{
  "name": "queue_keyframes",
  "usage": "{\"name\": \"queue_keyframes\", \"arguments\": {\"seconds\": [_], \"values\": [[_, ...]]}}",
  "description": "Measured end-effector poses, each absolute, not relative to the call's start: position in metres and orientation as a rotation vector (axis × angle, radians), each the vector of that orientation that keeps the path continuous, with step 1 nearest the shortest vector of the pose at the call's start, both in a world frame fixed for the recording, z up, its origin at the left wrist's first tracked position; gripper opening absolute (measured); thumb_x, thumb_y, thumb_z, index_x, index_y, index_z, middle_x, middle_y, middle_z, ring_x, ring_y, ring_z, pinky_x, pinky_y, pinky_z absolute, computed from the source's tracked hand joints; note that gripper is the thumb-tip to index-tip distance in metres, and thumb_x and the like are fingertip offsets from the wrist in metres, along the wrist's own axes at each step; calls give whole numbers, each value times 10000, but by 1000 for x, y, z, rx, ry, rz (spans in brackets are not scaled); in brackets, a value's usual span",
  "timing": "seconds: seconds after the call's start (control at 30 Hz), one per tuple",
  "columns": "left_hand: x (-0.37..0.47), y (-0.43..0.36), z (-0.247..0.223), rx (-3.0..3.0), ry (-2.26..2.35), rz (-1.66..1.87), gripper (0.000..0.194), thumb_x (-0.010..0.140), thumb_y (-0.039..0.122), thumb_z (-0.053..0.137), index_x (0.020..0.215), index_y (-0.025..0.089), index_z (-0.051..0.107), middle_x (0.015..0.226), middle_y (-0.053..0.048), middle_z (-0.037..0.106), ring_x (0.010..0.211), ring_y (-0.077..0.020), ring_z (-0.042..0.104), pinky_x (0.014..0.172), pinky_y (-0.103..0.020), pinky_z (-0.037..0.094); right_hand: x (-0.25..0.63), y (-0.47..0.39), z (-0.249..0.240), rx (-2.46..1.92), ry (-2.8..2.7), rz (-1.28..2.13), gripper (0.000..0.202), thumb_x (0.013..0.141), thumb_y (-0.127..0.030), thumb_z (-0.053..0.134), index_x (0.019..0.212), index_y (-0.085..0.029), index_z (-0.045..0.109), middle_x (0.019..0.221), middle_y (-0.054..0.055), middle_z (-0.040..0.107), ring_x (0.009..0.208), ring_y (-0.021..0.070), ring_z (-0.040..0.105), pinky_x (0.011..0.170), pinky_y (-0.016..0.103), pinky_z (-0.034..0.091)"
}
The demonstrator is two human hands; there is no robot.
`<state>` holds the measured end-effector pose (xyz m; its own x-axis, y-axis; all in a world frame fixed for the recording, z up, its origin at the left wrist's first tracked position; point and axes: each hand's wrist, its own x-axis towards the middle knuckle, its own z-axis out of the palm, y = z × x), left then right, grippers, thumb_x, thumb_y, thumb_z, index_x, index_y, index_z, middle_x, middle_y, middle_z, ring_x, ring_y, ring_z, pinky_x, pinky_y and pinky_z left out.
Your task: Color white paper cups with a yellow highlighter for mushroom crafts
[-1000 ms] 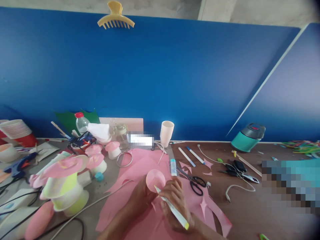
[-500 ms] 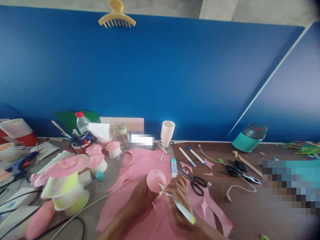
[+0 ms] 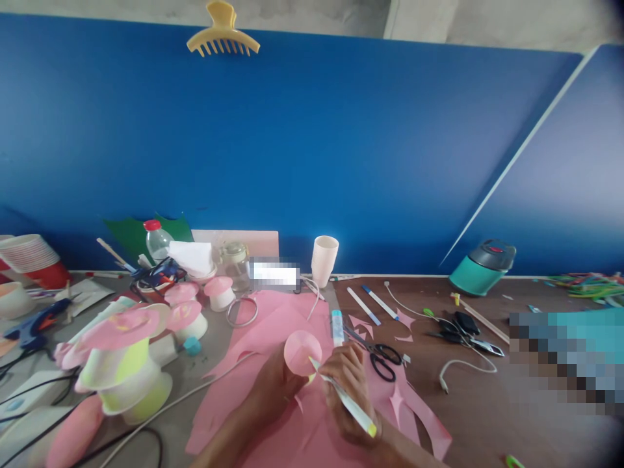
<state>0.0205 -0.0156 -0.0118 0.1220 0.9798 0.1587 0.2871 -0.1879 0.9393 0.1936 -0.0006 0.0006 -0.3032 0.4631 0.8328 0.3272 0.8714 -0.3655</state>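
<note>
My left hand (image 3: pixel 277 387) is closed around a round pink paper piece (image 3: pixel 301 351), gripping it at its lower left. A white marker (image 3: pixel 353 406) with a yellow end lies in my right hand (image 3: pixel 346 383), fingers pinched near its tip. That tip meets the lower right part of the pink piece; whether it is leaving a mark is too small to tell. Both hands are above a large pink paper sheet (image 3: pixel 277 309). Close to my right hand lie black-handled scissors (image 3: pixel 383 364) and a glue stick (image 3: pixel 337 328).
Pink-topped cup shapes (image 3: pixel 121 361) and a blue glue gun (image 3: pixel 36 328) crowd the left side. A stack of white cups (image 3: pixel 324 260) stands at the back. Two pens (image 3: pixel 363 305), white cables, paper scraps (image 3: pixel 397 403) and a teal container (image 3: pixel 480 270) are to the right.
The view has shifted slightly. Both hands keep nearly the same pose, with the marker tip still at the pink piece.
</note>
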Motion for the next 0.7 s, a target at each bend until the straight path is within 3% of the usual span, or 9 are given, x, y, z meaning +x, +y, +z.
{"name": "queue_keyframes", "arguments": {"seconds": [0.13, 0.33, 0.53, 0.6, 0.7], "values": [[21, -16, -11, 1623, 1263, 1107, 264, 766, 253, 606, 1013, 172, 563, 1001, -69, 645, 882, -234, 571, 781, -332, 461, 194, -2, 5, -594, -1914, 133, 168, 767, -78, 442, 847, -213, 501, 692, -4, 571, 689, 171, 519, 725, 400, 371], [20, -15, -14, 1595, 1308, 1078, 357, 678, 60, 526, 1019, 162, 563, 994, -62, 635, 902, -225, 566, 810, -339, 456, 188, -9, -5, -504, -1964, 220, 143, 793, -120, 432, 881, -219, 486, 709, 5, 563, 705, 186, 520, 756, 456, 387], [19, -17, -13, 1618, 1341, 1107, 436, 742, 241, 629, 1155, 163, 511, 1170, -124, 545, 1053, -273, 536, 891, -382, 452, 193, -1, -15, -646, -1811, 271, 151, 903, -245, 382, 992, -210, 499, 839, 50, 544, 786, 211, 529, 722, 423, 432], [20, -18, -14, 1594, 1349, 1089, 447, 772, 278, 613, 1188, 170, 491, 1193, -132, 542, 1071, -278, 540, 892, -389, 462, 194, 4, -18, -742, -1722, 295, 216, 930, -304, 362, 1056, -204, 507, 908, 69, 551, 856, 226, 538, 763, 434, 440], [20, -18, -17, 1536, 1393, 1098, 608, 798, 370, 599, 1328, 176, 370, 1324, -147, 491, 1206, -303, 473, 975, -422, 420, 196, 10, -22, -848, -1652, 324, 270, 947, -348, 362, 1136, -231, 514, 941, 63, 579, 897, 225, 551, 840, 449, 432]]}}
